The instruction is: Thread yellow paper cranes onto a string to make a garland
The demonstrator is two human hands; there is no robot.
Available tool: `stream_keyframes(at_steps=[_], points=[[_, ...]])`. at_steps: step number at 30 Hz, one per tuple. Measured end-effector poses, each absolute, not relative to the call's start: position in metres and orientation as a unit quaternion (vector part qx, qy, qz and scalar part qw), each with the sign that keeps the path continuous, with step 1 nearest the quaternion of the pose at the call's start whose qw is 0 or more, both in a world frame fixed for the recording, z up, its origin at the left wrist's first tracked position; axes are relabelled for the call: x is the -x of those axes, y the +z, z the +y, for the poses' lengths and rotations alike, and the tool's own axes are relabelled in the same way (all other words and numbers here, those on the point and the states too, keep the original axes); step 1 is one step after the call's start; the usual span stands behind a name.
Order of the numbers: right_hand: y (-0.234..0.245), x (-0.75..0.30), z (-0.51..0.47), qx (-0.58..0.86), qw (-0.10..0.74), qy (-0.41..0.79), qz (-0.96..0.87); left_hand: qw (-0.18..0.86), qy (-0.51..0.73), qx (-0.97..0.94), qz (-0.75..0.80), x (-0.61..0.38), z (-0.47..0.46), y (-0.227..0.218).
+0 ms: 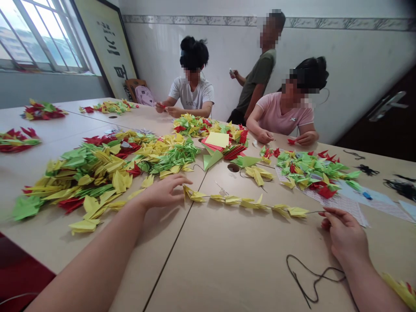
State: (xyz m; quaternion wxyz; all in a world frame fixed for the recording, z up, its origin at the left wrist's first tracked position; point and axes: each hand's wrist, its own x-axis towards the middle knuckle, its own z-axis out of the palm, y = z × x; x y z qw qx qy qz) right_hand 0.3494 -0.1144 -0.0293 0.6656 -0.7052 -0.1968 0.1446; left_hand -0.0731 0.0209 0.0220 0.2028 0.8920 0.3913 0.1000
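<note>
A string of yellow paper cranes (pixel 247 202) lies stretched across the beige table (pixel 227 268) between my hands. My left hand (pixel 162 191) rests at its left end, fingers pinched on the first crane. My right hand (pixel 341 232) is closed at the right end, pinching the thin thread or needle that comes out of the last crane. A loose black cord (pixel 312 277) curls on the table below my right wrist.
A big heap of yellow, green and red cranes (pixel 97 169) fills the left. More piles (pixel 308 169) and a yellow sheet (pixel 217 139) lie ahead. Two seated people fold paper across the table; a third stands behind. Black cords (pixel 403 187) lie at the right.
</note>
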Motion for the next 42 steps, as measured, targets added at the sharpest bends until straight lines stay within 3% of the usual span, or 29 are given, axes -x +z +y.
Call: stream_keyframes(at_steps=[11,21,32,42], points=[[-0.030,-0.351,-0.114,0.708,0.658,0.148,-0.209,0.215,0.096,-0.874,0.425,0.068,0.029,0.016],[-0.032,-0.352,-0.116,0.711,0.650,0.147,-0.223,0.330,0.055,-0.830,0.445,0.073,0.025,0.021],[-0.035,-0.354,-0.115,0.713,0.646,0.149,-0.228,0.195,0.140,-0.880,0.409,0.062,0.021,0.017],[-0.037,-0.356,-0.114,0.714,0.639,0.154,-0.239,0.187,0.114,-0.909,0.355,0.048,0.020,0.008]])
